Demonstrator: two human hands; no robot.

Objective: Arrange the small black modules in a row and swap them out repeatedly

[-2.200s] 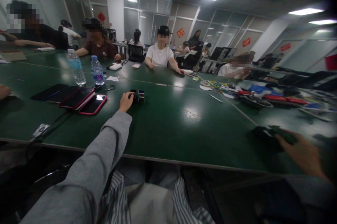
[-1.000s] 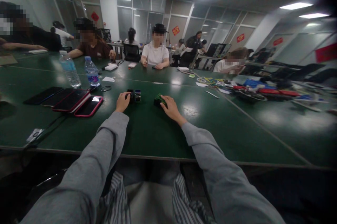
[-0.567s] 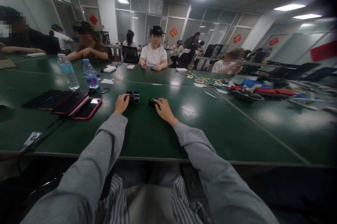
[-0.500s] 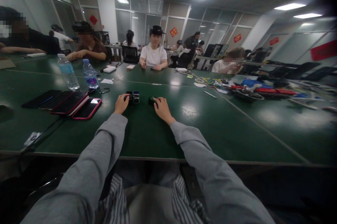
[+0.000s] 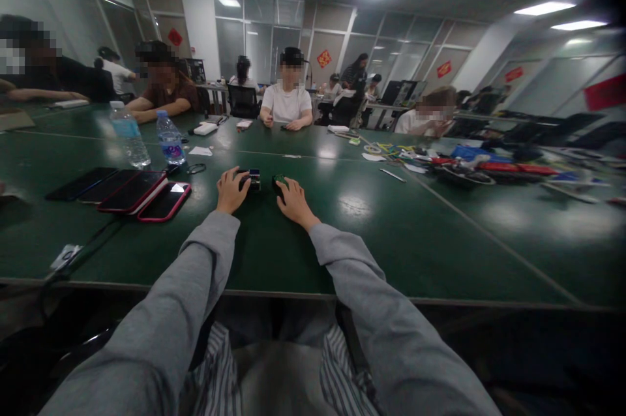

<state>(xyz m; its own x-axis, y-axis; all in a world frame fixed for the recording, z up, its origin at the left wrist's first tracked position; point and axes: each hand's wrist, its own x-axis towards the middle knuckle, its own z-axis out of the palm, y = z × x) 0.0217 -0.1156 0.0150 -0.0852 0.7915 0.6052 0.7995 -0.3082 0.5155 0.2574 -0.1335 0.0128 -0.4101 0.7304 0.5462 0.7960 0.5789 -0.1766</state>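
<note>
My left hand [image 5: 231, 192] rests on the green tabletop, its fingers and thumb around the near side of a small dark, boxy object [image 5: 254, 179] with a shiny, silvery face. Part of that object is covered by the fingers. Just to the right, my right hand [image 5: 295, 201] is closed over a small black and green object [image 5: 279, 180], mostly hidden under the fingers. A narrow strip of table separates the two objects. Both are too small to name.
Several phones [image 5: 163, 201] lie at the left, with two water bottles [image 5: 171, 139] behind them. A pen [image 5: 392, 175] and a heap of tools and cables [image 5: 469, 168] are at the right. Across the table [image 5: 288, 259] sits a person in white [image 5: 287, 103].
My right hand has shifted slightly left with the black and green object, narrowing the gap. My left fingers have spread a little, and the thumb now shows beside the boxy object.
</note>
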